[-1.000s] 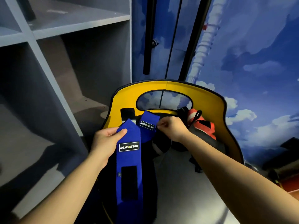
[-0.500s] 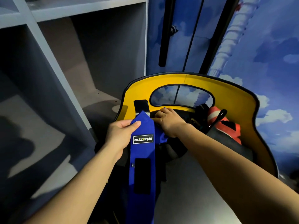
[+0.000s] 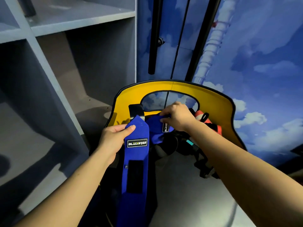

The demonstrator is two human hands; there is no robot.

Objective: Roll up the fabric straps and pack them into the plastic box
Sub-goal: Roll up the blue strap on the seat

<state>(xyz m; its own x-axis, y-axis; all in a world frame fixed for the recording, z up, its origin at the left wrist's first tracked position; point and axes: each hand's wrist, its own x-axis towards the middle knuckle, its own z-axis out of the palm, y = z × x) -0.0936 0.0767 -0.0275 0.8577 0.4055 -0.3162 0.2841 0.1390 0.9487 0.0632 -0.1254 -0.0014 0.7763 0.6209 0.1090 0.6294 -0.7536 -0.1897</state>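
A long blue fabric strap (image 3: 136, 163) with a BLIZZSTAR label and a black patch hangs downward. My left hand (image 3: 113, 140) pinches its pointed top end, thumb on the front. A second blue strap (image 3: 156, 128), bunched, lies just right of it. My right hand (image 3: 176, 116) grips its upper end over the dark gear in the yellow container (image 3: 213, 102). No plastic box is plainly visible.
The yellow container with a cut-out handle holds black straps and an orange-and-white item (image 3: 208, 120). Grey shelving (image 3: 65, 66) fills the left. A blue sky-patterned wall (image 3: 262, 54) with black bars (image 3: 155, 35) stands behind. Grey floor (image 3: 188, 194) lies below.
My right hand has moved from pressing low on the second strap to gripping its upper end, now bunched with its label turned sideways. My left hand keeps its hold on the long strap.
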